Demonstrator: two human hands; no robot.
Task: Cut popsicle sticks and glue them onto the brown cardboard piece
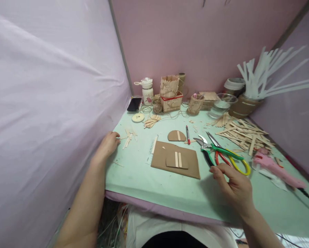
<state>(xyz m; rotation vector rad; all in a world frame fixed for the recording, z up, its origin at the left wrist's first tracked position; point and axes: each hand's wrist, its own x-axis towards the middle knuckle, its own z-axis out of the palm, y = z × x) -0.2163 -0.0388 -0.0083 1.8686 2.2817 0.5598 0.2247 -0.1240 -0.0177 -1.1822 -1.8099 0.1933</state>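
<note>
My left hand (109,144) rests at the table's left edge, fingers loosely bent and slightly apart. Thin wood scraps (129,137) lie just beyond its fingertips. My right hand (234,182) is closed, thumb and forefinger pinched at the black handle end of green-handled pruning shears (208,146). The shears are spread open and overlap scissors (213,139) with red and yellow handles. Between my hands lies a brown cardboard sheet (159,160). On it is a smaller cardboard piece (171,160) bearing two craft sticks (178,159). A half-round cardboard piece (172,135) with one stick lies behind.
A pink glue gun (275,168) and a pile of craft sticks (244,134) occupy the right side. A red marker (187,135) lies mid-table. Along the back stand a white bottle (147,93), stick-covered baskets (171,103), a clear bowl (218,108) and white strips (257,79).
</note>
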